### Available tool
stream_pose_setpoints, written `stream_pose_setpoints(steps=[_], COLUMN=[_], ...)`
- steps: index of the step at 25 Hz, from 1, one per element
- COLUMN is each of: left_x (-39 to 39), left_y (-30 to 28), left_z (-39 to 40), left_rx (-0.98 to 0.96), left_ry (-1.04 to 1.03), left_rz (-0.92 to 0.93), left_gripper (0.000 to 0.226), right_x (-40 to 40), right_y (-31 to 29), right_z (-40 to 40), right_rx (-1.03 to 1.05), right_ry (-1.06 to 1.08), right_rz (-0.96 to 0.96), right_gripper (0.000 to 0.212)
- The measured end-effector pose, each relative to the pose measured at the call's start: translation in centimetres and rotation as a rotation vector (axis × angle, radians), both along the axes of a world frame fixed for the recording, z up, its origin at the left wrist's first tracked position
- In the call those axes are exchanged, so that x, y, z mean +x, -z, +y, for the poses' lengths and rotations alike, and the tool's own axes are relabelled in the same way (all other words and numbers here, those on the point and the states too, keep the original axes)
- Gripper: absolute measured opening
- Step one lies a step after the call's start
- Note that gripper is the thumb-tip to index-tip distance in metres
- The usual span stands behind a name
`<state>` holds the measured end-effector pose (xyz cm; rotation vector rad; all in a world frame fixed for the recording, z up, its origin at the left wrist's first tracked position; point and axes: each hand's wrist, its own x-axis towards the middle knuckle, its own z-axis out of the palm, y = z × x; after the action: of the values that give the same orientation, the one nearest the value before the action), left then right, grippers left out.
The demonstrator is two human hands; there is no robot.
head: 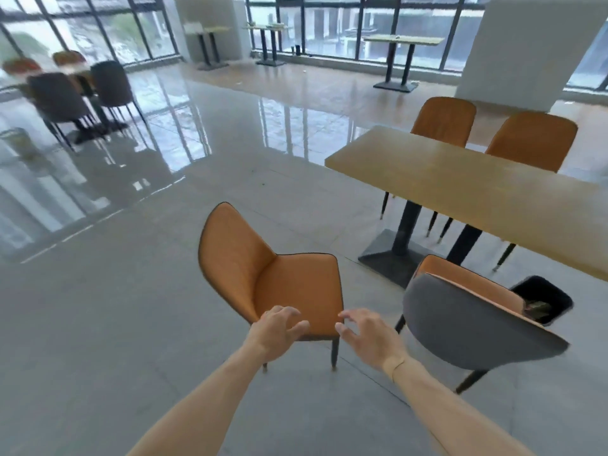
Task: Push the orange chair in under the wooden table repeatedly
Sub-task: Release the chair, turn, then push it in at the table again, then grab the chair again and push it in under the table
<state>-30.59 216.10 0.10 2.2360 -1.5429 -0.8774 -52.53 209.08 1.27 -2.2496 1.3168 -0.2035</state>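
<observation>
An orange chair [263, 271] stands on the grey floor, left of the wooden table [477, 189] and clear of it, its back at the left and its seat pointing right. My left hand [279, 327] hovers over the near edge of the seat with loosely curled fingers. My right hand [365, 334] hangs spread beside the seat's near right corner. Neither hand visibly grips the chair; whether they touch it is unclear.
A grey-backed chair with an orange seat [473, 320] stands at the table's near side, right of my hands. Two orange chairs [444, 121] sit at the far side. A black bin [543, 302] is under the table. Open floor stretches left.
</observation>
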Motion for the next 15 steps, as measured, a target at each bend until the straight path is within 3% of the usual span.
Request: stream_pose_setpoints(steps=[5, 10, 15], left_x=[9.8, 22.1, 32.3], left_y=[-1.2, -2.0, -1.7], left_z=[7.0, 14.4, 19.8], left_rx=[-0.083, -0.132, -0.162], left_ry=[-0.237, -0.359, -0.425], left_rz=[0.098, 0.058, 0.117], left_gripper=[0.039, 0.048, 0.045], right_x=[11.6, 25.0, 35.3], right_y=[-1.3, -2.4, -3.0], right_z=[2.7, 6.8, 10.2], right_rx=[-0.044, -0.027, -0.014], right_ry=[-0.210, -0.358, -0.366], right_rz=[-0.042, -0.060, -0.106], right_gripper=[0.040, 0.041, 0.037])
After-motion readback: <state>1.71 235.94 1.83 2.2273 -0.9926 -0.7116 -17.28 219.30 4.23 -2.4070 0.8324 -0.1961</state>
